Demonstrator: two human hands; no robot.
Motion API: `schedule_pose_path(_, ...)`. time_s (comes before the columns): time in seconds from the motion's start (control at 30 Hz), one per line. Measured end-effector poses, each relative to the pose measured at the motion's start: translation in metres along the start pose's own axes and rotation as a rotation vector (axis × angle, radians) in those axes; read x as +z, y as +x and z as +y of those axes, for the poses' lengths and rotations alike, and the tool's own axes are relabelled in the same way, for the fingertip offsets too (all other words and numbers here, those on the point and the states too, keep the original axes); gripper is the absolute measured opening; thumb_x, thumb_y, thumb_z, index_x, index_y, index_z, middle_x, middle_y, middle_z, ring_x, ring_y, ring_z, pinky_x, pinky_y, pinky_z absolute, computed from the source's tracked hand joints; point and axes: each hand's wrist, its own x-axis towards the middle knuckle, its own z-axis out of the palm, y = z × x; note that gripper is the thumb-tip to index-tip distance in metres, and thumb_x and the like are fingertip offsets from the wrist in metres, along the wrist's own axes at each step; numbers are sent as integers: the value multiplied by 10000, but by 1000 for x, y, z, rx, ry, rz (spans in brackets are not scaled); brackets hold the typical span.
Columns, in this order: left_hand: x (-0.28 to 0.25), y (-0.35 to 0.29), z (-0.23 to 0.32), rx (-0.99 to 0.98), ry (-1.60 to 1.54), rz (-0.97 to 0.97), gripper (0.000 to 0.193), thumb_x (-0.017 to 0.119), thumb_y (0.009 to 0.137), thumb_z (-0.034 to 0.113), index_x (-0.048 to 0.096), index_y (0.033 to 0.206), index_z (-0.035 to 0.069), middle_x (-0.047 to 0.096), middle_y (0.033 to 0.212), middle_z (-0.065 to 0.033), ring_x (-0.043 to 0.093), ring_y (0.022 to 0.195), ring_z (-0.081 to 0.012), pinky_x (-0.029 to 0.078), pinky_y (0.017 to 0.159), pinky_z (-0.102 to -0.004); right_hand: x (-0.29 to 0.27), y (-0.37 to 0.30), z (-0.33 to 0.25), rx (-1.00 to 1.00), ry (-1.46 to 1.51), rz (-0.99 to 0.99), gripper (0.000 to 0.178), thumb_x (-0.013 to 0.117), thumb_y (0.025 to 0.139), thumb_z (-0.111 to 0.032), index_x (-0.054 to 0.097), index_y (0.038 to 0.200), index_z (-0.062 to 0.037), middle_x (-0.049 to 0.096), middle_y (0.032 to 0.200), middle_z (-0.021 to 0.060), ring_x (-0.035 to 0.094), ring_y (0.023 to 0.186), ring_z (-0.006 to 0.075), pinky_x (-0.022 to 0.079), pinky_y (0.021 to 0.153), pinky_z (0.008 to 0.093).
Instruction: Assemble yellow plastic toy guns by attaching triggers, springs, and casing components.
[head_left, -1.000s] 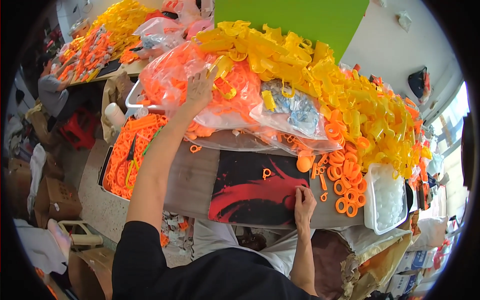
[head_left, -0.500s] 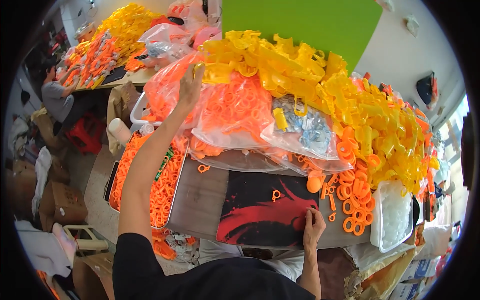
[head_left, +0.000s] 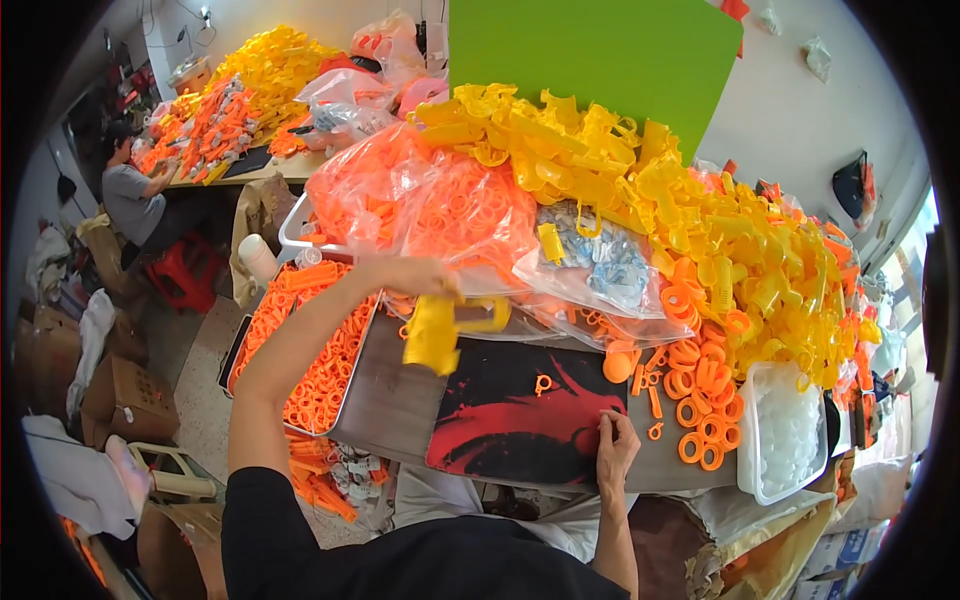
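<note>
My left hand point(head_left: 420, 276) is closed on a yellow plastic part point(head_left: 432, 338), a curved shell with an open loop at one side. It hangs above the table, just past the left corner of a black and red mat point(head_left: 500, 440). A small orange ring piece point(head_left: 543, 384) lies on the mat, apart from both hands. At the mat's right edge rests my right hand point(head_left: 619, 446), its fingertips pressed together; whatever they may hold is too small to make out. Loose orange rings point(head_left: 690, 415) and small orange pieces point(head_left: 655, 400) lie beyond that hand.
A tray of orange pieces point(head_left: 320, 350) stands at the left, a white tray of clear parts point(head_left: 790, 440) at the right. Behind the mat are plastic bags of orange rings point(head_left: 470, 210), a bag of grey parts point(head_left: 610, 260) and heaped yellow parts point(head_left: 740, 250). Another person point(head_left: 135, 195) sits far left.
My left hand has come back from the yellow heap toward the mat, bringing the yellow plastic part. My right hand stays at the mat's right edge. The view has shifted slightly.
</note>
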Motion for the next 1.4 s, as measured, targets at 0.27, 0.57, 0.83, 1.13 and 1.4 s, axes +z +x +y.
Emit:
schedule_pose_path(0.27,-87,62,82,-145,175,325,401,762,855,239,687,1183,20,717,1040,-139,682,956,-269,545,856,-414,-8,-2,0,-8,38,31,116,645,974,-77,707,1006,16,667,852,118,648,775,214,499,719,326)
schedule_pose_path(0.57,-116,149,40,-164,624,1133,369,647,889,83,639,1258,83,632,1266,-106,582,1205,-320,526,984,-405,-4,0,-8,-5,97,17,122,652,971,-75,716,1003,23,646,797,103,617,724,173,484,684,309)
schedule_pose_path(0.83,-113,159,33,-205,505,1390,198,661,915,134,676,1103,75,701,1011,-135,663,1043,-350,551,842,-438,-5,0,-6,-13,147,13,128,656,973,-80,723,1017,21,638,802,99,594,707,164,472,667,300)
schedule_pose_path(1.13,-140,118,13,-777,662,1381,272,700,884,210,701,1137,111,702,992,-124,678,979,-332,528,773,-478,-8,1,-10,31,132,-37,104,658,968,-87,717,1010,-13,685,866,140,681,773,277,519,724,351)
schedule_pose_path(1.4,-115,171,49,-301,898,1415,570,733,834,266,558,1369,179,493,1319,-95,475,1258,-338,393,1006,-535,-8,1,-9,24,138,-21,132,658,976,-89,723,1029,13,637,801,93,600,699,169,472,663,304)
